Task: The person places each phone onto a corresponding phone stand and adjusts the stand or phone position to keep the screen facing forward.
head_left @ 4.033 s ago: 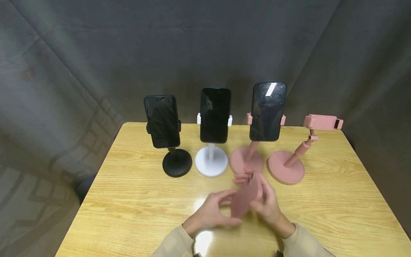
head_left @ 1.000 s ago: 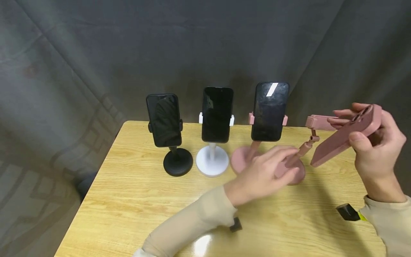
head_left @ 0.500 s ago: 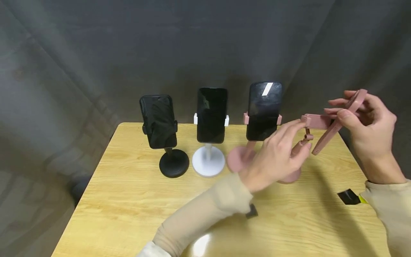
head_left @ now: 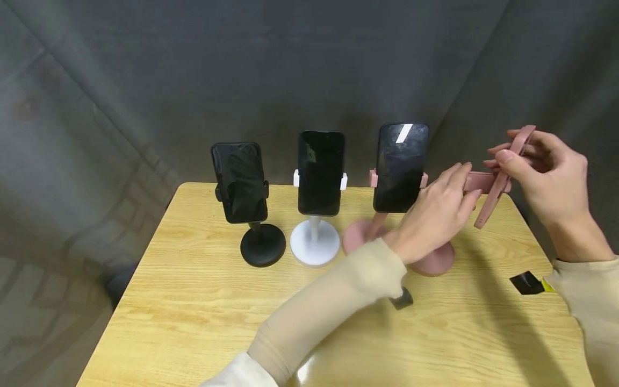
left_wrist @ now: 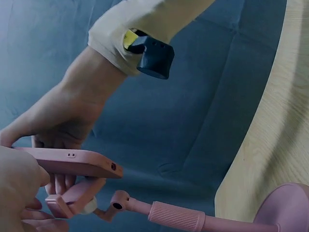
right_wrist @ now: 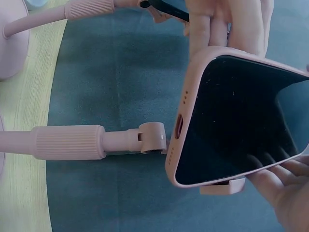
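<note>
My right hand (head_left: 556, 180) grips a phone in a pink case (head_left: 492, 199) and holds it tilted, close against the clamp (head_left: 476, 181) of the rightmost pink phone stand. Its dark screen (right_wrist: 236, 121) fills much of the right wrist view. My left hand (head_left: 432, 212) holds the left side of that clamp, thumb below and fingers above, hiding most of the stand's arm in the head view. In the left wrist view the pink case (left_wrist: 72, 159) lies just over the clamp jaw (left_wrist: 60, 205). The stand's round base (head_left: 435, 260) rests on the table.
To the left stand a pink stand with a phone (head_left: 401, 166), a white stand with a phone (head_left: 321, 172) and a black stand with a phone (head_left: 240, 183). A dark curtain (head_left: 290, 64) hangs behind the wooden table (head_left: 193, 312).
Both hands held the phone over the table at first. The right hand has since carried it right to the stand and turned it edge-on. The left hand has reached across to the clamp.
</note>
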Demonstrator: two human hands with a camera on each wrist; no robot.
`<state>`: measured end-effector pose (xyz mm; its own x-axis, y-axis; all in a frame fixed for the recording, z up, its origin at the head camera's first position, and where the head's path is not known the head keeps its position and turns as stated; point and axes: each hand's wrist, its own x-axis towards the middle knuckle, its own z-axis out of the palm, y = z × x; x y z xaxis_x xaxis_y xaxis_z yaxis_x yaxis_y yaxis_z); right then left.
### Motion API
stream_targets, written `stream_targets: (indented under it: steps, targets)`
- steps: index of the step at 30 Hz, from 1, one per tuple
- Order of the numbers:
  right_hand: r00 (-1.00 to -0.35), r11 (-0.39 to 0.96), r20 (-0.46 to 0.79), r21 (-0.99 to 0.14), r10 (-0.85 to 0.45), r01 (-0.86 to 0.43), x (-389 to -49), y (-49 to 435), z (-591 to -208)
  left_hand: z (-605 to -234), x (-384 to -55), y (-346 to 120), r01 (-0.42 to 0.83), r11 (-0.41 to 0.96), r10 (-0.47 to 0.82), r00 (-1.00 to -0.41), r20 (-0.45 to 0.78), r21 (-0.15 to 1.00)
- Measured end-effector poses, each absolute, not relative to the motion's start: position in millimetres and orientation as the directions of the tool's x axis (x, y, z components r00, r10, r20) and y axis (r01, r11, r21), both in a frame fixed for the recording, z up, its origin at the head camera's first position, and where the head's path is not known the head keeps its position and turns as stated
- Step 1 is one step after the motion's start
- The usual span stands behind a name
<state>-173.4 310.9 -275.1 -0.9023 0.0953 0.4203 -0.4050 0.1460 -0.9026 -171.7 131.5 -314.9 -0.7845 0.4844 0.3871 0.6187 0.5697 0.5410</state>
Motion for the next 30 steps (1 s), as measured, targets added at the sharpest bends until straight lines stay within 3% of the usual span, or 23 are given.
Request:
stream_targets:
  steps: [7, 22, 25, 30]
  targets:
    - [-0.926, 0.455, 0.343, -0.857, 0.156, -0.241, -176, 309, -268, -316, -178, 142, 0.618, 0.619, 0.451, -0.785, 0.425, 0.485]
    - [-0.918, 0.550, 0.335, -0.817, 0.211, -0.172, -183, 307, -272, -320, -183, 147, 0.656, 0.747, 0.492, -0.654, 0.576, 0.107]
    - [-0.911, 0.566, 0.340, -0.809, 0.232, -0.158, -186, 306, -274, -321, -186, 147, 0.662, 0.746, 0.506, -0.633, 0.586, 0.070]
    - [-0.896, 0.605, 0.346, -0.788, 0.278, -0.116, -190, 306, -277, -316, -185, 147, 0.659, 0.747, 0.514, -0.658, 0.550, 0.091]
